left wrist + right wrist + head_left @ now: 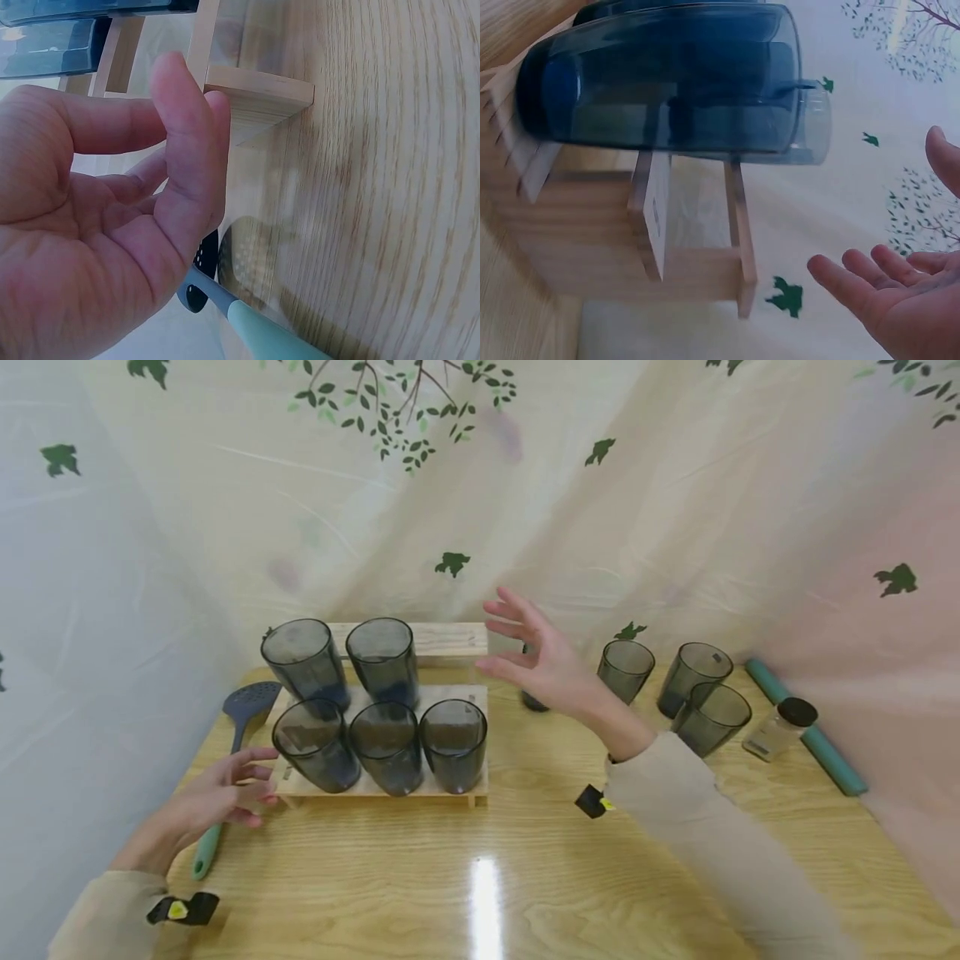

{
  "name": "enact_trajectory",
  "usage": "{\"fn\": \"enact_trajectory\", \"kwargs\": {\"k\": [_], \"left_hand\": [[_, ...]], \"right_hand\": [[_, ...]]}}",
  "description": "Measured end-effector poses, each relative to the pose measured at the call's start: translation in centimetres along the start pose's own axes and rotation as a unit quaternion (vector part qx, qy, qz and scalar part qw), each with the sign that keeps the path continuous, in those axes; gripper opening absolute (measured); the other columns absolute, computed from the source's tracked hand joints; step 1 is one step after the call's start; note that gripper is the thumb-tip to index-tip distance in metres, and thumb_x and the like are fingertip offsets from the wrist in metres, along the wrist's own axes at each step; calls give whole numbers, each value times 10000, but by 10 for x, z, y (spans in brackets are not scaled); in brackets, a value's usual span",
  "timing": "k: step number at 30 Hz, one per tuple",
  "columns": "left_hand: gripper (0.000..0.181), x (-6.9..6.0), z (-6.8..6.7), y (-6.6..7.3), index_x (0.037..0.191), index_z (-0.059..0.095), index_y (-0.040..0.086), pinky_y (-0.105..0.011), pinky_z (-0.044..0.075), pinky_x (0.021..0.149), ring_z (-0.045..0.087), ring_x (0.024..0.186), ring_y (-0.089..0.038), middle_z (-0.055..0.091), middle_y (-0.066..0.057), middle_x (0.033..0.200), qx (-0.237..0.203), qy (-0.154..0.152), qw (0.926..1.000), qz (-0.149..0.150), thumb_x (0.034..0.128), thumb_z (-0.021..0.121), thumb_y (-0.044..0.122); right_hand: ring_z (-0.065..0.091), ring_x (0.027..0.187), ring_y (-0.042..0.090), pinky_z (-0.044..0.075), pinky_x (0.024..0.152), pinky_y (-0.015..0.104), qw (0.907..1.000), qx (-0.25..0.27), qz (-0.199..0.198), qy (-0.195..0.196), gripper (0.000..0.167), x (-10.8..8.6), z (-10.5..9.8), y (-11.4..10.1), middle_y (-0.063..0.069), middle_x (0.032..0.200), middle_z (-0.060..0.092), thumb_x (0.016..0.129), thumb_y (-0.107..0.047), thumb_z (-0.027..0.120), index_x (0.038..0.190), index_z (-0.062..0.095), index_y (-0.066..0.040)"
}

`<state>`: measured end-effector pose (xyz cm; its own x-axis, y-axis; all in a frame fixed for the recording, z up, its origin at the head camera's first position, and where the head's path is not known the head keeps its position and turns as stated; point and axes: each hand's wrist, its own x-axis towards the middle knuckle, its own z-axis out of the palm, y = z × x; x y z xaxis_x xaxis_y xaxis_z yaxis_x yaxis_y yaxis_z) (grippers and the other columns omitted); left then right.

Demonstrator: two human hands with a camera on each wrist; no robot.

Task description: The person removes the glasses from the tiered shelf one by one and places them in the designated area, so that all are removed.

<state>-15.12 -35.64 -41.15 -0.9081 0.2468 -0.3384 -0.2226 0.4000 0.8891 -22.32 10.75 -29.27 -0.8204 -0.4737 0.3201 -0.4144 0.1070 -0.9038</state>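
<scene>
Five smoked-glass tumblers [453, 747] stand on the wooden rack [450, 639], left, far row's right spot bare; four others [695, 679], one half-hidden, unracked on bench [600, 877], right; right grip [546, 664] spread, empty; left grip [217, 793] loose beside rack, empty.

A wood-grained tabletop [360, 877] carries a wooden rack [442, 639] holding five smoky glass tumblers [386, 747], three in front and two behind; a slotted turner [239, 731] lies just left of the rack. To the right stand four loose tumblers [696, 678], one mostly hidden; a black-lidded jar [776, 732] and a green rod [831, 758] are nearby.
</scene>
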Motion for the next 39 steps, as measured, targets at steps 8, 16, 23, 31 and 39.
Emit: {"fn": "enact_trajectory", "kwargs": {"k": [8,16,23,31,39], "left_hand": [[677,-1,0,-1,1543,175,-64,-418,604,697,653,993,-232,423,-281,1317,33,15,10000,-4,1029,587,92],[676,-1,-1,0,1543,175,-65,-417,604,690,655,987,-235,429,-275,1305,19,24,10000,-23,1025,586,79],[679,-2,1,1,1546,185,-56,-407,602,690,651,998,-236,413,-279,1320,26,27,10000,40,1025,594,95],[683,-3,4,0,1546,186,-62,-408,602,693,645,1006,-251,422,-272,1298,29,18,10000,53,1024,598,97],[688,-3,2,0,1546,182,-63,-409,602,691,648,994,-238,424,-262,1286,21,48,10000,57,1021,601,87]], "right_hand": [[323,1472,151,402,1117,476,9963,-465,479,-542,1007,45,35,7,-95,1613,316,886,-372,808,1640,147,-274],[347,1461,213,426,1096,446,9899,-446,703,-1148,1047,68,62,7,-75,1638,252,868,-382,817,1639,111,-322],[337,1455,233,407,1108,447,9871,-709,739,-1227,1051,79,74,19,-38,1639,247,853,-401,830,1636,134,-321],[511,1295,201,475,1018,300,9911,-514,552,-1096,938,80,82,27,28,1477,478,847,-298,855,1590,301,-154],[520,1291,190,478,1017,308,9919,-552,516,-1020,923,80,84,25,27,1467,494,850,-306,852,1585,314,-158]]}}
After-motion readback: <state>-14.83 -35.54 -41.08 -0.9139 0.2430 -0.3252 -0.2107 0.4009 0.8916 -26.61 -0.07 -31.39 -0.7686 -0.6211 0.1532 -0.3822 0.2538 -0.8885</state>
